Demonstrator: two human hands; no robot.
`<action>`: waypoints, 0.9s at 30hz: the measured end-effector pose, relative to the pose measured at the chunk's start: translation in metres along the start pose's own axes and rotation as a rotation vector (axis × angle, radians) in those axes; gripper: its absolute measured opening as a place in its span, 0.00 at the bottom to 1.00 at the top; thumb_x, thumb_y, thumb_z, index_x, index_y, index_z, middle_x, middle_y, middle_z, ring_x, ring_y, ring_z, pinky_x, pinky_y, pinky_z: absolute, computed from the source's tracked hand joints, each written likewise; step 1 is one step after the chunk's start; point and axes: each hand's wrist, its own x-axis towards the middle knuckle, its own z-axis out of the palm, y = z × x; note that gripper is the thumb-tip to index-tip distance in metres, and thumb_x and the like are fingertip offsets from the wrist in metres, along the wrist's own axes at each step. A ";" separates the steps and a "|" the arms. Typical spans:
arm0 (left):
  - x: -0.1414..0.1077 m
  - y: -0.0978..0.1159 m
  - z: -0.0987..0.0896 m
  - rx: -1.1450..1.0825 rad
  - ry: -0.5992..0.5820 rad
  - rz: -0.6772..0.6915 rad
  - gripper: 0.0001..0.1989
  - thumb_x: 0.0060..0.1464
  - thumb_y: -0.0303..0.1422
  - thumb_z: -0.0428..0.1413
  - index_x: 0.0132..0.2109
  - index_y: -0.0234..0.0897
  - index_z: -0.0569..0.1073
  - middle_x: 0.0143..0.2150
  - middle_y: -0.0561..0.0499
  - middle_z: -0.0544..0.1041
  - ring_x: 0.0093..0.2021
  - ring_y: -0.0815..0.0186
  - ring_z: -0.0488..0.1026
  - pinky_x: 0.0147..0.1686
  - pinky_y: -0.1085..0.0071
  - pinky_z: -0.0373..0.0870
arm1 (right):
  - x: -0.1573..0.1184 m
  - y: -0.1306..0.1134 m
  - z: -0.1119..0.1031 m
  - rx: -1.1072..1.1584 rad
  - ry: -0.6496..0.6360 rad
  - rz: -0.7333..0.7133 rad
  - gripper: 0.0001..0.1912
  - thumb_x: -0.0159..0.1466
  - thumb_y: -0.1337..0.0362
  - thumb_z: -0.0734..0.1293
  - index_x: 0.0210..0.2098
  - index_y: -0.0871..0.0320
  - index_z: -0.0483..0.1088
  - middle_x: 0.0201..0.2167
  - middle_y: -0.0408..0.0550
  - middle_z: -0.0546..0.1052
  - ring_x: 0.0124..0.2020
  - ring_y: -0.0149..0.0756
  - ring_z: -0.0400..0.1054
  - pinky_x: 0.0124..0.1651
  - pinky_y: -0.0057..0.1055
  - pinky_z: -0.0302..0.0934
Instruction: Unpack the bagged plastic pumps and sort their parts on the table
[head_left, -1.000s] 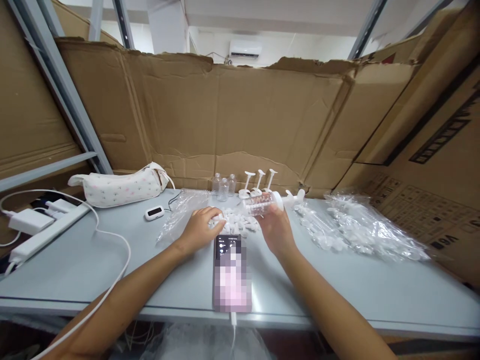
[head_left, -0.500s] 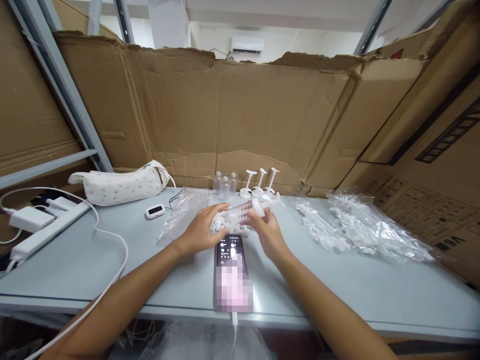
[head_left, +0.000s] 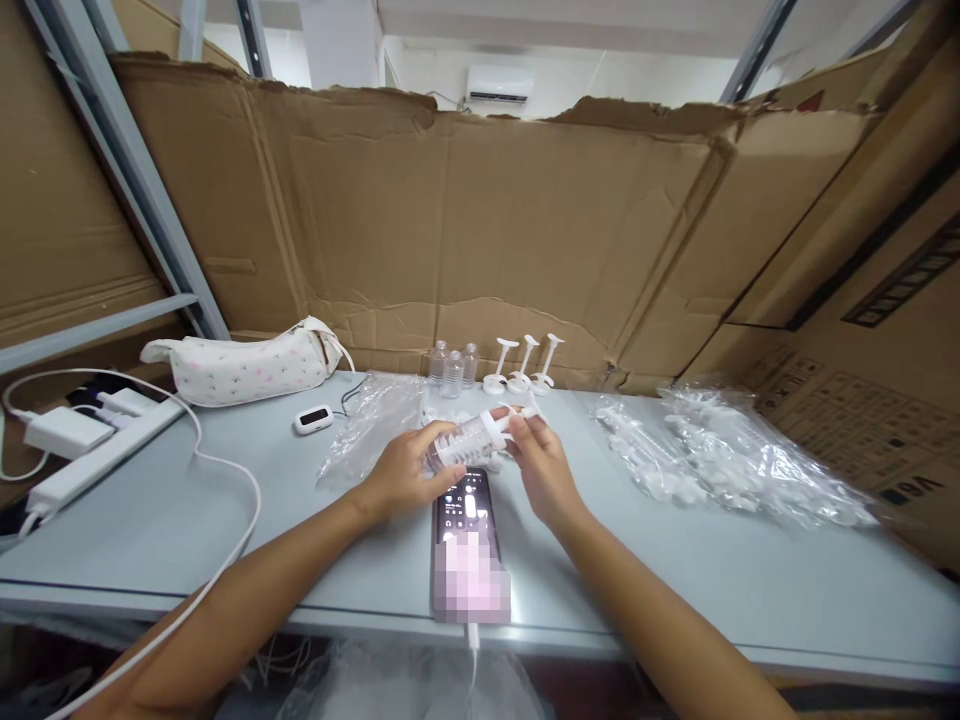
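Held over the table is a large clear syringe (head_left: 463, 443) with a white collar, tilted so its collar end points up to the right. My left hand (head_left: 412, 465) is wrapped around its clear barrel. At the collar end, my right hand (head_left: 544, 462) pinches the white plunger (head_left: 517, 416). Some small white parts (head_left: 491, 461) lie under and behind the syringe, partly hidden. Further back stand clear barrels (head_left: 453, 374) in a small group. Beside them are three white plungers (head_left: 520, 366) with round collars, set upright.
A phone (head_left: 469, 545) on a cable lies in front of my hands. Clear bags of white parts (head_left: 735, 455) are at the right, an unfilled-looking plastic bag (head_left: 375, 420) at the left. A pouch (head_left: 247, 368), small white device (head_left: 313, 419) and power strip (head_left: 105, 455) sit further left. Cardboard (head_left: 480, 230) walls the back.
My left hand has shifted its hold on the syringe barrel, and the syringe has moved slightly left and lower. My right fingers have moved from the collar onto the plunger.
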 end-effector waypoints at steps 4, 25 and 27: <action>-0.002 -0.001 -0.003 -0.240 -0.078 -0.018 0.19 0.53 0.38 0.55 0.50 0.36 0.68 0.42 0.48 0.75 0.40 0.61 0.71 0.41 0.67 0.66 | 0.000 0.000 -0.001 0.038 -0.089 -0.008 0.15 0.59 0.50 0.67 0.37 0.54 0.75 0.37 0.45 0.76 0.38 0.37 0.69 0.44 0.33 0.62; 0.009 0.005 -0.011 -0.513 -0.082 -0.202 0.19 0.51 0.37 0.58 0.47 0.41 0.59 0.38 0.52 0.73 0.36 0.66 0.72 0.35 0.70 0.69 | 0.020 -0.013 -0.021 0.106 0.018 -0.096 0.15 0.59 0.50 0.67 0.38 0.52 0.75 0.40 0.45 0.76 0.38 0.34 0.69 0.41 0.31 0.63; 0.014 0.003 -0.018 -0.392 -0.004 -0.194 0.18 0.49 0.37 0.59 0.44 0.41 0.61 0.40 0.52 0.72 0.40 0.64 0.72 0.37 0.70 0.68 | 0.029 -0.018 -0.033 0.206 0.098 -0.085 0.14 0.57 0.50 0.68 0.36 0.51 0.75 0.38 0.43 0.76 0.36 0.32 0.68 0.37 0.29 0.64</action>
